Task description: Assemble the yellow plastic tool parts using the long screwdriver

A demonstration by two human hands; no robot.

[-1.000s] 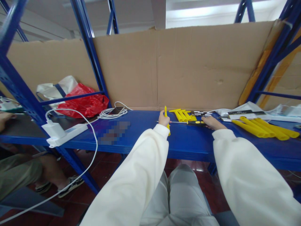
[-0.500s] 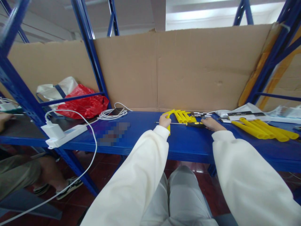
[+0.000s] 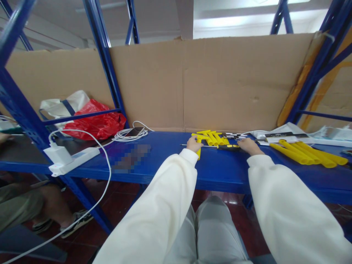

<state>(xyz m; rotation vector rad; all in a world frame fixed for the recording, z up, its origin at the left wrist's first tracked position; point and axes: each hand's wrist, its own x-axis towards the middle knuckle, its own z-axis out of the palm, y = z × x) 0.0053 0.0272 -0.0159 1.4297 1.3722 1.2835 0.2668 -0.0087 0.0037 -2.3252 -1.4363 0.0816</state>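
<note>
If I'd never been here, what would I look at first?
Probably the red bag, bright on the left in front of the cardboard. Next, the yellow tubes, bunched on the table right of the right hand, and the yellow piece in the left hand.

One screwdriver, one red bag and, at the left, one white power strip are counted. At least four yellow tubes are seen at the right, and several yellow T-shaped pieces, their exact number obscured by overlap.
</note>
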